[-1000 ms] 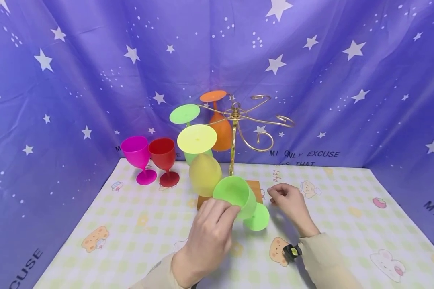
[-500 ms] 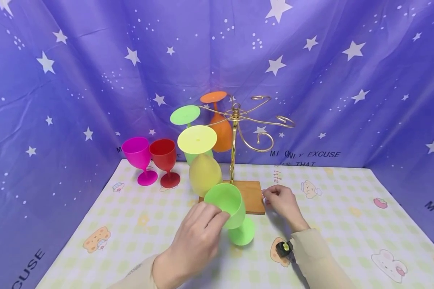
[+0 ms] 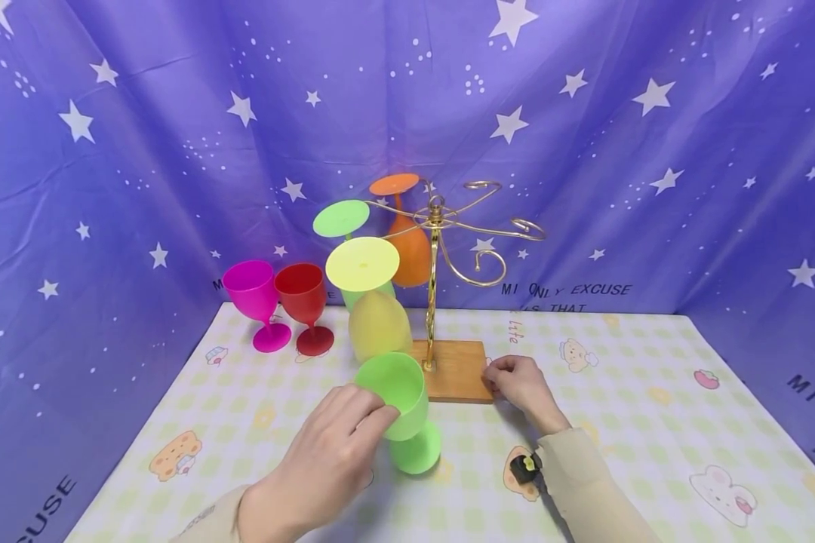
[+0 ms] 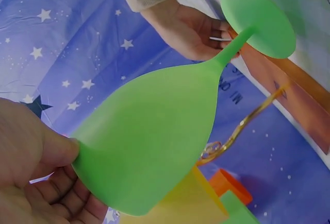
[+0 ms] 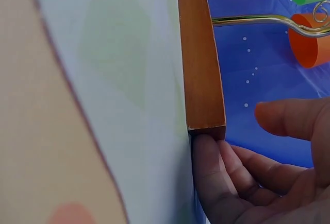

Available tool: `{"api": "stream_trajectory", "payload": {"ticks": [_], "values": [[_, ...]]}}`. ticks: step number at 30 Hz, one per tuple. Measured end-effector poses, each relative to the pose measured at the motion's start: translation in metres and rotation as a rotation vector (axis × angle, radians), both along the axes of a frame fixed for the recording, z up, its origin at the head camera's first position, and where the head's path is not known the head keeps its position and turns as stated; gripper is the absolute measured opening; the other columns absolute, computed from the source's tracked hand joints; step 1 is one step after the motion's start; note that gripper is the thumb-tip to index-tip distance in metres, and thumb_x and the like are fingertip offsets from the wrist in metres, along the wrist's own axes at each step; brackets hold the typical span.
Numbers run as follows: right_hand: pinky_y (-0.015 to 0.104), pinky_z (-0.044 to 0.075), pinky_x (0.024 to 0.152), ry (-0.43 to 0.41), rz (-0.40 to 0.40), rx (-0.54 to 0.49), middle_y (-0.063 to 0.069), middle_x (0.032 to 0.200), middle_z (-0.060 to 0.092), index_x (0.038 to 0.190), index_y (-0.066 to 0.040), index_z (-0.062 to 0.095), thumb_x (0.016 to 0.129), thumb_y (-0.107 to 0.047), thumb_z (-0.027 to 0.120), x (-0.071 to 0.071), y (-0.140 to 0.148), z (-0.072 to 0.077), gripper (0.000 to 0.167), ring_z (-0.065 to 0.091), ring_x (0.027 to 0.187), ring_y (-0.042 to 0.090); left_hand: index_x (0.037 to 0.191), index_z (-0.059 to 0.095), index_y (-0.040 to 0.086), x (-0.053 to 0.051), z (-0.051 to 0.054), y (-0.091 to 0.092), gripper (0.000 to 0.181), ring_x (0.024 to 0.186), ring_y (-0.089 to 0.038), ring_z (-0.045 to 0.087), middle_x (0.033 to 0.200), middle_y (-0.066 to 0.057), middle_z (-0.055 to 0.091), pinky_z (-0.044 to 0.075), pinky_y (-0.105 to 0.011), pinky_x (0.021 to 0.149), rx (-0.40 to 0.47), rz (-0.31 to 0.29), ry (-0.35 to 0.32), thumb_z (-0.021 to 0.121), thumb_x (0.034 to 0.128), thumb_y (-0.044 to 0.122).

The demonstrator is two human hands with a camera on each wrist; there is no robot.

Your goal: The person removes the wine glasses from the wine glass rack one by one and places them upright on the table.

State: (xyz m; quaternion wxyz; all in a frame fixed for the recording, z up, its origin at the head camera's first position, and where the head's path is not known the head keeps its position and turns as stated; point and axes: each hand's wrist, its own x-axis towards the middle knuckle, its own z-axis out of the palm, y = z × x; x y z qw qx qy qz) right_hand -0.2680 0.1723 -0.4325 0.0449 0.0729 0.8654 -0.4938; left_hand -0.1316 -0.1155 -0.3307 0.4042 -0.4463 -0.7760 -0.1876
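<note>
My left hand pinches the rim of a light green goblet between thumb and fingers. In the left wrist view the goblet is tilted, its foot away from the hand. My right hand is at the right end of the wooden base of a gold rack. In the right wrist view its fingertips touch the base's end, while the thumb stands apart. Upside down on the rack hang a yellow goblet, another green goblet and an orange goblet.
A magenta goblet and a red goblet stand upright at the back left of the table. Curled rack hooks reach out on the right. A checked cloth covers the table, and a starry blue curtain hangs behind.
My left hand has brought the green goblet left and nearer, baring the wooden base in the head view. The right hand has moved slightly left, up to the base's end.
</note>
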Motion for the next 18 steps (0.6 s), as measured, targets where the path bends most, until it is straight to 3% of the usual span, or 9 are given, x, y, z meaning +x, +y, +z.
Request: {"api": "stream_trajectory", "payload": {"ticks": [4,11,18], "values": [[0.031,0.052,0.064,-0.017,0.007,0.02,0.008,0.087,0.067,0.097,-0.001,0.067,0.09,-0.019,0.06,-0.002,0.001,-0.002,0.021,0.062,0.072,0.018,0.093,0.063,0.002,0.0,-0.001,-0.007,0.039,0.075,-0.019,0.048,0.086,-0.003,0.053,0.042,-0.032,0.07,-0.023,0.014,-0.014,0.028,0.0733,-0.001],[0.031,0.053,0.066,-0.049,0.019,-0.001,0.008,0.089,0.068,0.095,-0.001,0.067,0.086,-0.018,0.066,-0.004,0.001,0.001,0.02,0.063,0.074,0.017,0.091,0.063,0.002,0.003,-0.002,-0.014,0.033,0.072,-0.018,0.046,0.083,-0.002,0.052,0.041,-0.031,0.069,-0.034,0.034,0.009,0.031,0.0867,-0.001],[0.029,0.052,0.062,-0.036,0.001,0.008,0.01,0.088,0.065,0.094,0.001,0.065,0.083,-0.012,0.068,-0.006,0.002,-0.003,0.017,0.062,0.07,0.017,0.09,0.064,0.001,0.001,-0.008,-0.026,0.035,0.072,-0.018,0.046,0.082,-0.002,0.052,0.041,-0.031,0.066,-0.05,0.065,-0.005,0.029,0.0881,-0.001]]}}
